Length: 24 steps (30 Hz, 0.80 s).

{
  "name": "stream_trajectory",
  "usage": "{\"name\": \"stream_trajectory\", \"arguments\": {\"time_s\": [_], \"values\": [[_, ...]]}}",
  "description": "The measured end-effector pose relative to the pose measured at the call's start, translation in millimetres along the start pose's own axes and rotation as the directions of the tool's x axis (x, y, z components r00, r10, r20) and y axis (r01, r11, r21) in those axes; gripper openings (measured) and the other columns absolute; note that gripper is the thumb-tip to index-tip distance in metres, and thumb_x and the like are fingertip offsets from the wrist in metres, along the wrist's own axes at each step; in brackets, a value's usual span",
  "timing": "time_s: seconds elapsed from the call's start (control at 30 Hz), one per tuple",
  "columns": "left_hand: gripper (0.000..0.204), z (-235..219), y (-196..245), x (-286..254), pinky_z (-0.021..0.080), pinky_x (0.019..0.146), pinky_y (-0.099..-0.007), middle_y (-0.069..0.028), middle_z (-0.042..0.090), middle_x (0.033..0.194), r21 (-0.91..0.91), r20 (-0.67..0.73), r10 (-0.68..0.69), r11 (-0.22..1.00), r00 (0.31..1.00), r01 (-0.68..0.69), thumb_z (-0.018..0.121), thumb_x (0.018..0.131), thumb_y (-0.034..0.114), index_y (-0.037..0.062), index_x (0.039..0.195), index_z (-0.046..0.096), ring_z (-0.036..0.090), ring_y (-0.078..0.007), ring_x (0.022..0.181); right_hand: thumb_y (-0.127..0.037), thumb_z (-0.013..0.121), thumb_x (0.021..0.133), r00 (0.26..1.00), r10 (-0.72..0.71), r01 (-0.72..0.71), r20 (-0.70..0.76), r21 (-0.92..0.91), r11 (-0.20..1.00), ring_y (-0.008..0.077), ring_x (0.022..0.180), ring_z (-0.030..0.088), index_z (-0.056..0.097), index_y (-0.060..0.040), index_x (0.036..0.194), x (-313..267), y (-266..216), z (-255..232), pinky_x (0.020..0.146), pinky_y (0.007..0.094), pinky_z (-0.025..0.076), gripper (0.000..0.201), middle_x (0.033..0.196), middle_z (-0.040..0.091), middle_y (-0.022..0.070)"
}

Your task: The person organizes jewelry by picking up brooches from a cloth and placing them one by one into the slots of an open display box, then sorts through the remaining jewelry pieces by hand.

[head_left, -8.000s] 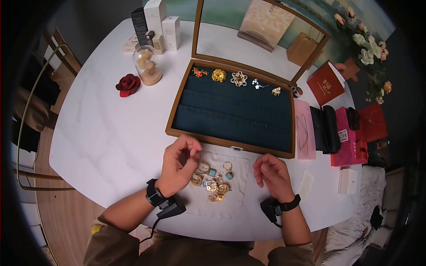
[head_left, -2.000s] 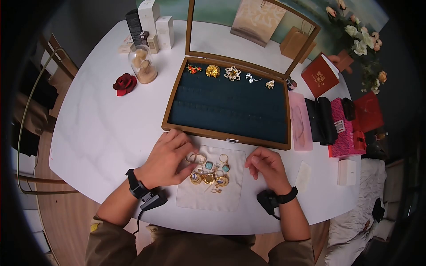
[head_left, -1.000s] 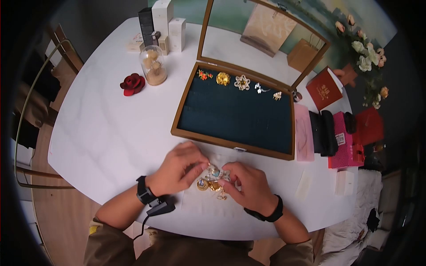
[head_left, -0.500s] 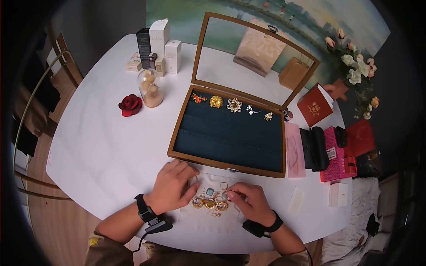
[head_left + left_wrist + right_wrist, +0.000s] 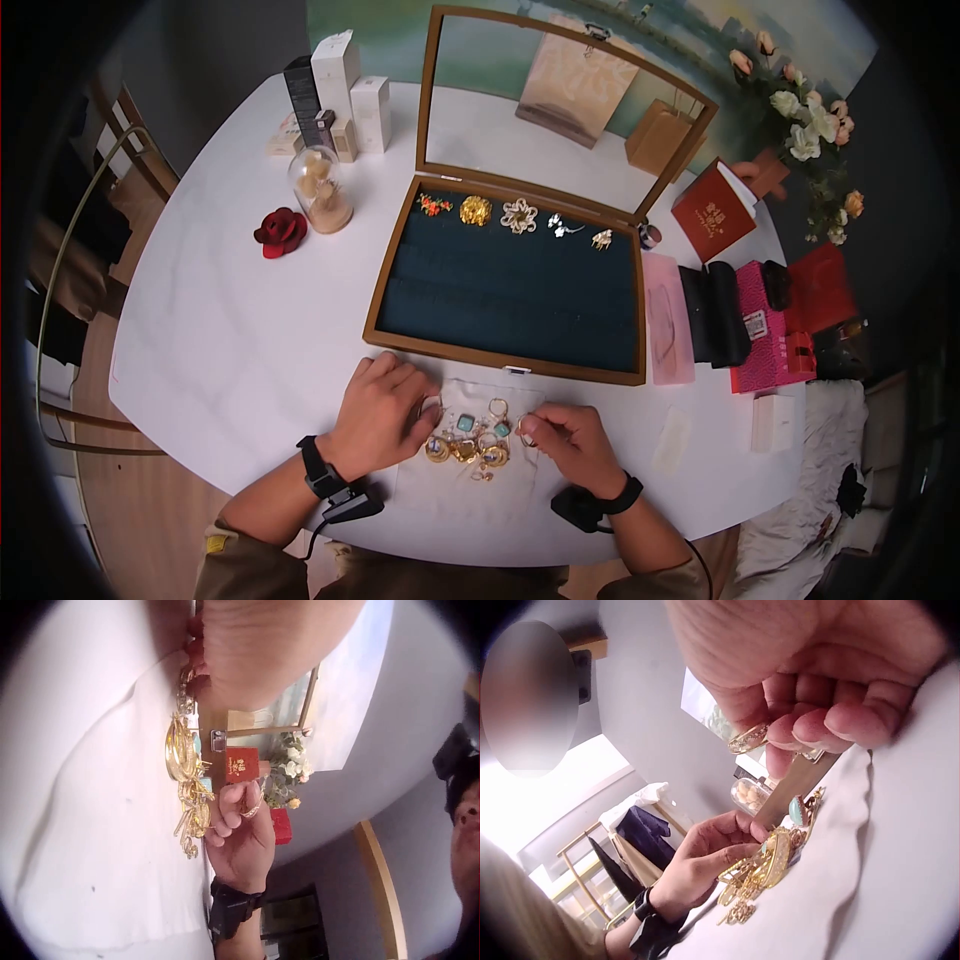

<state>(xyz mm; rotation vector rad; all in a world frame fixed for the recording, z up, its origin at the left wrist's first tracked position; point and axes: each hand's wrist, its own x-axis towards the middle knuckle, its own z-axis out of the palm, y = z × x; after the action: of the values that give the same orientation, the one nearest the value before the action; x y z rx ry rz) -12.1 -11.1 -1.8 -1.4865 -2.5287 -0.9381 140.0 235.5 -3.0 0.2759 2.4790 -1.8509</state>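
Observation:
At the right side of the jewelry pile [image 5: 466, 450], my right hand [image 5: 575, 450] pinches a gold hoop earring [image 5: 748, 739] set with small stones between thumb and index finger. My left hand [image 5: 380, 415] is at the pile's left, thumb and fingertips around another gold hoop earring [image 5: 184, 688]. The pile lies on a pale cloth [image 5: 460, 495]: gold earrings, two pieces with square turquoise stones [image 5: 465, 423], and smaller gold pieces. Beyond both hands stands a wooden jewelry case [image 5: 505, 362] with its glass lid raised. Along its back row sit several brooches, among them a gold flower [image 5: 475, 210].
A glass dome [image 5: 320, 190], a red rose [image 5: 281, 233] and several cosmetic boxes [image 5: 370, 115] stand at the left. To the right are a pink case [image 5: 667, 320], a black case [image 5: 722, 315], a patterned pink box [image 5: 755, 345] and a white box [image 5: 772, 423].
Both hands were loose beside the pile earlier. They met over it one second ago, then parted. The right hand has since drawn slightly right, clear of the turquoise piece, with the hoop earring.

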Motion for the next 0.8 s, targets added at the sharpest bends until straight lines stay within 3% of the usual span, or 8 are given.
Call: {"name": "stream_trajectory", "arguments": {"time_s": [0.3, 0.73, 0.8], "values": [[0.011, 1.7, 0.4, 0.4, 0.042, 0.077, -0.0395, -0.0053, 0.064, 0.082, -0.014, 0.034, -0.006, 1.0, 0.999, 0.007, 0.074, 0.075, 0.005, 0.0102, 0.082, 0.067, 0.056, -0.0279, 0.087, -0.016, 0.068, 0.1, 0.998, -0.061, 0.062, -0.033, 0.032, 0.998, 0.0045, 0.058, 0.05, 0.073, 0.0018, 0.093, 2.0, 4.1, 4.9, 0.054, 0.025, 0.039, 0.02, 0.064, 0.06, 0.001], [0.012, 3.3, 7.2, 0.1, 0.04, 0.083, -0.0382, -0.0026, 0.066, 0.089, -0.077, 0.078, 0.063, 0.995, 0.995, -0.057, 0.074, 0.079, 0.007, 0.0104, 0.087, 0.067, 0.056, -0.0255, 0.092, -0.017, 0.067, 0.101, 0.998, -0.054, 0.054, -0.016, 0.05, 0.997, 0.0046, 0.06, 0.051, 0.072, 0.0018, 0.095, 2.7, 6.4, 4.9, 0.055, 0.0249, 0.04, 0.02, 0.066, 0.061, 0.0016], [0.016, 3.4, 6.8, 0.4, 0.042, 0.081, -0.0386, -0.0035, 0.064, 0.084, -0.119, -0.018, 0.03, 0.992, 0.999, -0.032, 0.071, 0.076, 0.004, 0.0096, 0.089, 0.065, 0.057, -0.0264, 0.089, -0.017, 0.065, 0.103, 0.999, -0.039, 0.039, -0.001, 0.047, 0.998, 0.0038, 0.062, 0.05, 0.072, 0.0025, 0.096, 2.2, 2.3, 3.8, 0.057, 0.0232, 0.04, 0.022, 0.068, 0.06, -0.0005]]}}
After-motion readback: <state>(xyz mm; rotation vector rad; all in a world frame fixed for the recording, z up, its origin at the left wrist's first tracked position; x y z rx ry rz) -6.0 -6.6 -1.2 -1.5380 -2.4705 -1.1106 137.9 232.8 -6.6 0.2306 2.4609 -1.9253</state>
